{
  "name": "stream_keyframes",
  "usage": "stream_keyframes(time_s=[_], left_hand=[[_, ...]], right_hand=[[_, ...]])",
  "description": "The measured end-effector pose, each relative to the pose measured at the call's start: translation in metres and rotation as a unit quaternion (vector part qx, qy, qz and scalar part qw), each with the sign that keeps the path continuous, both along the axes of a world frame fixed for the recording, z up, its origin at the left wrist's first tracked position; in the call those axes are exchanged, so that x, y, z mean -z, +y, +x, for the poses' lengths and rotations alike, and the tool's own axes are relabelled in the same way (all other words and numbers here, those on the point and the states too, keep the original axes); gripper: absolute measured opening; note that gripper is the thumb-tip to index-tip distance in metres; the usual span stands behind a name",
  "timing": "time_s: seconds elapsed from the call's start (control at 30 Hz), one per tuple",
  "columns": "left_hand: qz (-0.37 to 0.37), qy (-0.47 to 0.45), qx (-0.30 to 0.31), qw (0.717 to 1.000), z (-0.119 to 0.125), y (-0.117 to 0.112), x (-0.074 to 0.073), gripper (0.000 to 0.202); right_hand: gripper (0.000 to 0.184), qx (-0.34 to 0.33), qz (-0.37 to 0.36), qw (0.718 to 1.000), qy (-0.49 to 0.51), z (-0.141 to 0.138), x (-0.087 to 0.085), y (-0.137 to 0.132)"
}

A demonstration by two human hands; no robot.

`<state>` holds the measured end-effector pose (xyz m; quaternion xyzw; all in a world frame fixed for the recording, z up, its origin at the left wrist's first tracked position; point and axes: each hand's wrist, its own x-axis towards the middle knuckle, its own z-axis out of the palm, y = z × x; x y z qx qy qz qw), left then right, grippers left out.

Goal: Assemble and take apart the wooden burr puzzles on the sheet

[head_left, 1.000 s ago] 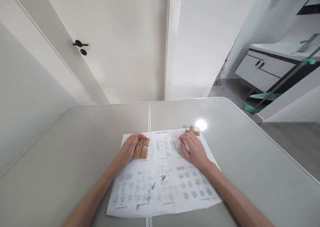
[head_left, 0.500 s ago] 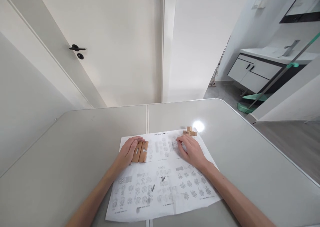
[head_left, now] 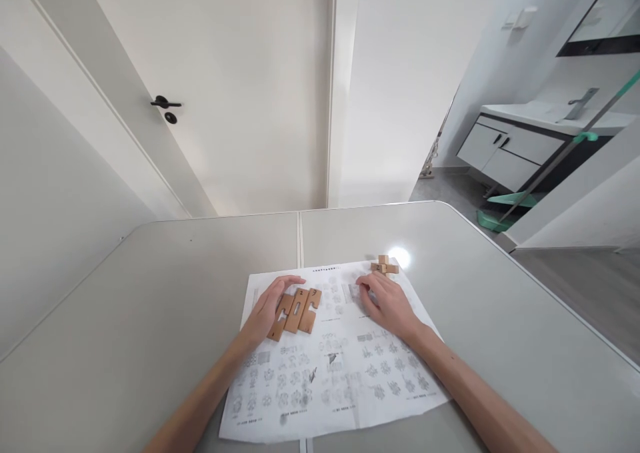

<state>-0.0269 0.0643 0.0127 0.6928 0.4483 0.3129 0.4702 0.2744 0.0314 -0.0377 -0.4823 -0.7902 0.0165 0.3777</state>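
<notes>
Three flat wooden puzzle pieces (head_left: 296, 312) lie side by side, slightly staggered, on a printed instruction sheet (head_left: 345, 393). They have notches or a slot cut in them and handwritten numbers. My left hand (head_left: 267, 310) curves around their left and far side, fingers stretched out, partly covering the leftmost piece; whether it touches that piece I cannot tell. On the sheet's right half rests my right hand (head_left: 387, 303), fingers loosely bent, thumb apart, with nothing visible in it. Just beyond its knuckles stands a small cross-shaped wooden block assembly (head_left: 384, 266) at the sheet's far right corner.
The sheet lies on a grey folding table (head_left: 150, 306) with a seam down its middle. Behind it is a white door (head_left: 250, 106) with a black handle (head_left: 165, 102). To the right are a washbasin cabinet (head_left: 510, 146) and a green dustpan (head_left: 493, 221) on the floor.
The wooden pieces have shifted to the right and turned, and the leftmost one now shows from under my left hand. My right hand stays nearly in place. The view has moved slightly.
</notes>
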Motion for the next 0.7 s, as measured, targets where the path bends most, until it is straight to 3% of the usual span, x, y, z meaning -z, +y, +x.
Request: stream_keyframes(time_s=[0.17, 0.37, 0.7], left_hand=[[0.054, 0.124, -0.013, 0.991, -0.006, 0.001, -0.007, 0.039], [0.147, 0.19, -0.029, 0.97, -0.021, 0.007, -0.003, 0.03], [0.174, 0.267, -0.016, 0.948, -0.033, -0.007, -0.003, 0.031]], right_hand=[[0.015, 0.003, 0.002, 1.0, -0.007, 0.001, 0.002, 0.0], [0.015, -0.019, -0.037, 0.999, -0.001, -0.004, -0.005, -0.003], [0.019, -0.104, -0.102, 0.989, 0.012, -0.039, -0.025, -0.021]])
